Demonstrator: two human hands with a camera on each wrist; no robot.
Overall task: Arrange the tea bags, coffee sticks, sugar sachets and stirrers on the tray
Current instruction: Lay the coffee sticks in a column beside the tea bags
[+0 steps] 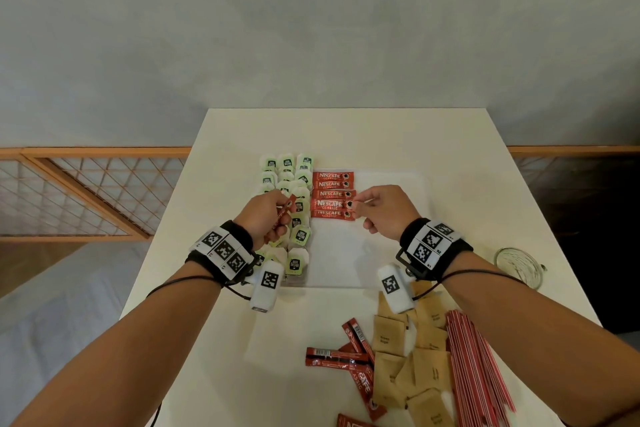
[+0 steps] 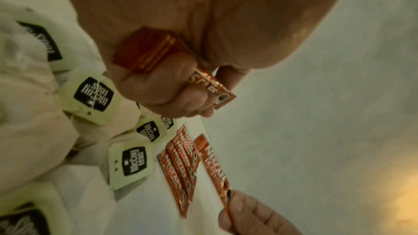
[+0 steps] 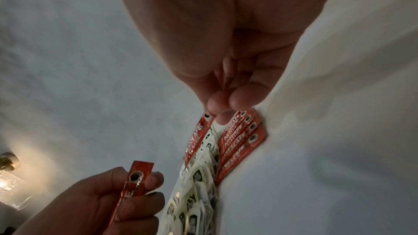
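Note:
A clear tray (image 1: 388, 263) lies on the white table. Green-labelled tea bags (image 1: 294, 184) fill its left side in columns. Beside them lies a row of red coffee sticks (image 1: 333, 180). My right hand (image 1: 358, 206) pinches the right end of one coffee stick (image 1: 330, 203) and holds it slightly raised over that row; the right wrist view shows the fingertips (image 3: 222, 105) on this stick (image 3: 199, 137). My left hand (image 1: 280, 211) hovers over the tea bags and grips a small bundle of coffee sticks (image 2: 156, 54).
Near the table's front edge lie loose coffee sticks (image 1: 346, 357), brown sugar sachets (image 1: 426, 367) and a pile of red-and-white stirrers (image 1: 478, 378). A glass jar (image 1: 519, 267) stands at the right edge. A wooden lattice rail (image 1: 86, 194) runs behind the table.

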